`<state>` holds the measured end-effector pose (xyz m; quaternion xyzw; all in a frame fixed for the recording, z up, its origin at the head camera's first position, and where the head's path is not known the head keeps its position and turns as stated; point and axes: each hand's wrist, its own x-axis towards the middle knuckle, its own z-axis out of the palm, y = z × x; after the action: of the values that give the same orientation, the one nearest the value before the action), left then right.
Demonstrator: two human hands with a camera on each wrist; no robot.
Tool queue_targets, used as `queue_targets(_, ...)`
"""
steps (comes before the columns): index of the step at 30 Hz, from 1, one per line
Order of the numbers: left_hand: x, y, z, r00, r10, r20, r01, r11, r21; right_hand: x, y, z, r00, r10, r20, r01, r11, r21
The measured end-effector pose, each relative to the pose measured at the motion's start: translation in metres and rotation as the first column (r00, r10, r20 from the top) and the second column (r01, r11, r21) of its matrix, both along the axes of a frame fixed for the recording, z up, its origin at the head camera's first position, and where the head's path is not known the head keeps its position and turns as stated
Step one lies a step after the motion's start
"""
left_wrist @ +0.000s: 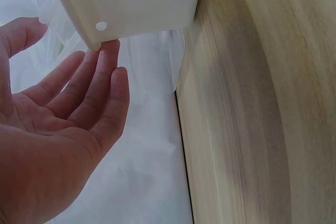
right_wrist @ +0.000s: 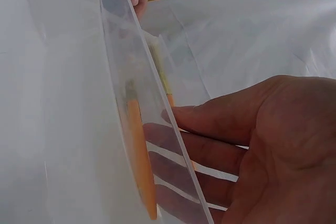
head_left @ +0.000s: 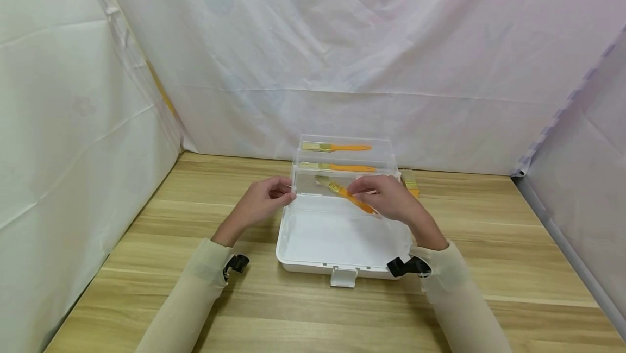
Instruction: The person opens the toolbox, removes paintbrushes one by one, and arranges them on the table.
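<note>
An open white plastic case (head_left: 344, 239) stands on the table with stepped clear trays raised at its back. One orange-handled paintbrush (head_left: 349, 147) lies in the top tray and a second paintbrush (head_left: 348, 168) in the middle one. At the lowest tray a third paintbrush (head_left: 363, 205) slants, handle toward me. My right hand (head_left: 383, 195) is over it, fingers extended close to the handle (right_wrist: 140, 156); the thumb stands apart, and contact is unclear. My left hand (head_left: 261, 201) is at the left tray ends, its fingertips touching the white plastic corner (left_wrist: 121, 3).
Another, wider brush (head_left: 409, 181) lies at the right of the case, partly hidden by my right hand. A white latch (head_left: 344, 277) hangs from the front of the case. White cloth (head_left: 342, 43) encloses the wooden table (head_left: 235, 320) at the back and sides.
</note>
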<state>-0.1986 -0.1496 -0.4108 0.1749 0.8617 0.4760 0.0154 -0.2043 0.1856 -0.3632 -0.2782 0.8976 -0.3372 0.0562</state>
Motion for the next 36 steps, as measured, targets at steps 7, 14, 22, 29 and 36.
queue_targets(7,0.0008,0.0001,0.0009,1.0,0.006,0.001,-0.006,1.0,-0.006,0.0006,0.0,-0.0003,1.0,0.012,0.0,-0.012,1.0,-0.011)
queue_targets(14,0.0,0.0001,0.0009,1.0,0.007,-0.001,-0.007,1.0,-0.011,0.0009,-0.0029,0.0014,1.0,0.029,0.009,-0.029,0.999,-0.027)
queue_targets(22,0.0011,0.0005,0.0023,1.0,0.013,-0.004,-0.013,1.0,-0.01,0.0014,-0.0036,0.0021,0.999,0.034,0.029,-0.034,0.999,-0.008)
queue_targets(29,0.0014,0.0007,0.0032,1.0,0.009,-0.004,-0.009,1.0,-0.008,0.002,-0.0017,0.0008,0.997,0.052,0.053,-0.052,0.999,-0.004)
queue_targets(36,0.0013,0.0006,0.0025,1.0,0.003,-0.003,-0.003,1.0,-0.008,0.0033,-0.0009,0.0008,0.994,0.09,0.063,-0.091,0.996,0.006)
